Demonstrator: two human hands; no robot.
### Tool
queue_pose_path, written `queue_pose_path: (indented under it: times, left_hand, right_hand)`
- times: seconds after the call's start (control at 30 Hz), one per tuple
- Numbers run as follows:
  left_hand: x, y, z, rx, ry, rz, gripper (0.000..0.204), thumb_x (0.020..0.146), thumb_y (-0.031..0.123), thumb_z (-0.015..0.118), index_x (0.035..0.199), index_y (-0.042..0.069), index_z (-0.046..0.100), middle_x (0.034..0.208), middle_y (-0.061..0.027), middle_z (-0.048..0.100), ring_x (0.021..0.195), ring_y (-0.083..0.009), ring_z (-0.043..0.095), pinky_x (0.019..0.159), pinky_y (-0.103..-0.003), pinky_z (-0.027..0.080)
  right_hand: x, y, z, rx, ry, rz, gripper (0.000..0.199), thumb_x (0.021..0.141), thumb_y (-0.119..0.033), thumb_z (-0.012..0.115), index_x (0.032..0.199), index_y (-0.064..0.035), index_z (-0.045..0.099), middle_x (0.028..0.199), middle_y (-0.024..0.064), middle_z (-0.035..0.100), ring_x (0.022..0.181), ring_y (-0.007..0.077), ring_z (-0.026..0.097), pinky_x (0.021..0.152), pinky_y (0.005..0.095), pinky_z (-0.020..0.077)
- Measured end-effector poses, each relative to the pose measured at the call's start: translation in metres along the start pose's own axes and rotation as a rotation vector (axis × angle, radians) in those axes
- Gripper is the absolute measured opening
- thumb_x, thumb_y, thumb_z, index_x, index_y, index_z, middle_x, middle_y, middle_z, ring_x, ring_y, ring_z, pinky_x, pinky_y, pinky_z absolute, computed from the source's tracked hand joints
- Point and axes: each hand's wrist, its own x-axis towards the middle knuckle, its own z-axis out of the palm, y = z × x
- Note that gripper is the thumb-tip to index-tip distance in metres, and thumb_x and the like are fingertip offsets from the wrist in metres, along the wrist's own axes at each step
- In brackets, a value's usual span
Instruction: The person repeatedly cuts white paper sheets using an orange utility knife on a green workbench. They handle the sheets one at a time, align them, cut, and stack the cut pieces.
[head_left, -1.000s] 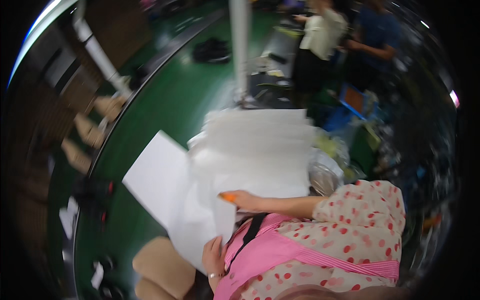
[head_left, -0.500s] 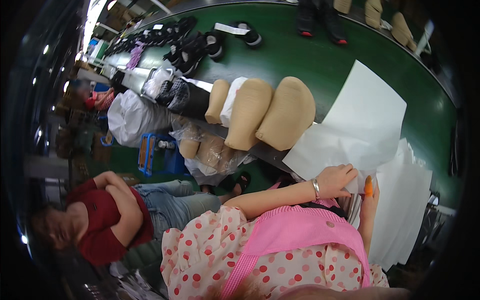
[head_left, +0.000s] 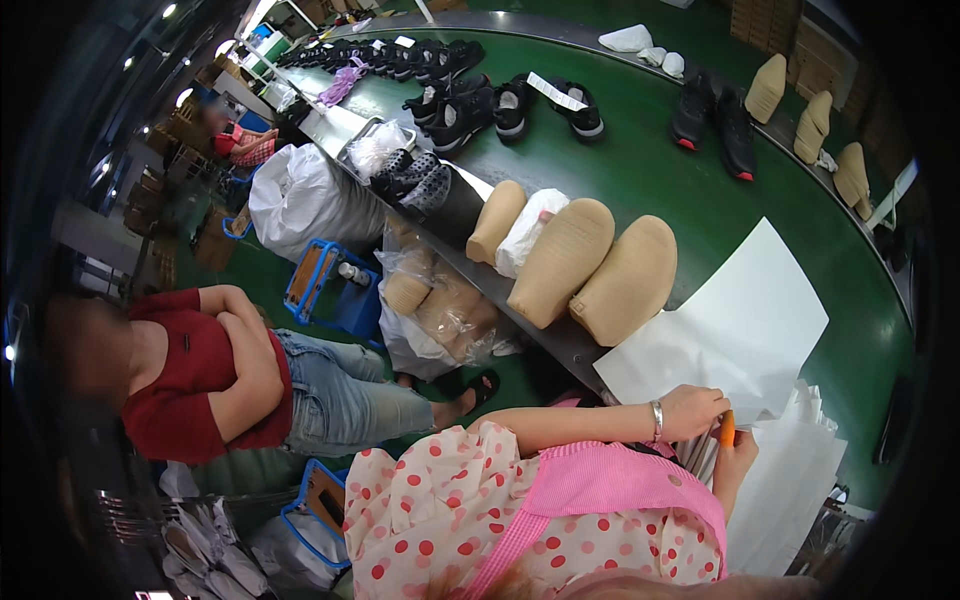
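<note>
My left hand (head_left: pixel 692 410), with a metal bracelet at the wrist, is closed on the near edge of a large white paper sheet (head_left: pixel 740 320) that lies on the green conveyor belt (head_left: pixel 640 160). Just below it, my right hand (head_left: pixel 738 462) holds an orange pen (head_left: pixel 727 428) upright, by a stack of white sheets (head_left: pixel 800 490). My dotted sleeves and pink apron (head_left: pixel 600 480) fill the lower middle.
Tan shoe lasts (head_left: pixel 630 282) and a white bag lie along the belt's near edge. Black shoes (head_left: pixel 715 110) stand farther along the belt. To the left a person in a red top (head_left: pixel 200 370) sits beside blue crates (head_left: pixel 325 290) and white sacks (head_left: pixel 300 195).
My view has swung from the paper stack round to the belt's edge and the seated person. Both hands stay at the white sheet, the orange pen still in the right.
</note>
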Motion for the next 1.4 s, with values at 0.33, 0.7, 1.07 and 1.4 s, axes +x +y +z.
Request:
queue_pose_path:
  times: [0.33,0.7,1.07,1.4]
  left_hand:
    - [0.011,-0.004,-0.027,-0.555,-0.011,-0.280,0.010,0.086,0.005,0.057,0.094,-0.001,0.060,0.076,-0.0099,0.058,0.065,-0.0122,0.054,0.064,-0.028,0.048]
    - [-0.005,0.012,-0.041,-0.494,-0.436,0.073,0.022,0.086,0.005,0.063,0.107,0.006,0.069,0.107,-0.0122,0.067,0.093,-0.0245,0.066,0.081,-0.032,0.053]
    - [-0.144,-0.132,-0.041,-0.705,0.225,-1.275,0.032,0.093,0.033,0.063,0.098,0.001,0.057,0.082,-0.0090,0.063,0.063,-0.0169,0.064,0.055,-0.028,0.055]
    - [-0.135,-0.129,-0.021,-1.122,0.442,-1.075,0.022,0.095,0.024,0.062,0.107,0.006,0.060,0.091,-0.0042,0.066,0.080,-0.0140,0.064,0.073,-0.030,0.055]
  right_hand:
    - [0.028,-0.050,0.012,-0.057,0.174,-0.240,0.028,0.081,0.008,0.055,0.105,-0.0037,0.063,0.101,0.0109,0.064,0.090,0.0217,0.063,0.080,0.0294,0.0504]
    - [0.010,-0.082,-0.064,-0.148,0.187,-0.319,0.029,0.082,0.007,0.065,0.109,-0.0034,0.065,0.105,0.0101,0.066,0.099,0.0207,0.063,0.086,0.0291,0.0493]
    - [0.045,0.029,0.097,-0.438,-0.282,-0.498,0.054,0.075,-0.039,0.076,0.119,-0.0118,0.060,0.131,0.0093,0.054,0.127,0.0305,0.044,0.105,0.0429,0.0334]
    - [0.048,0.048,0.120,-0.365,-0.226,-0.425,0.022,0.077,-0.025,0.074,0.095,-0.0164,0.064,0.125,0.0036,0.056,0.126,0.0281,0.044,0.101,0.0416,0.0351]
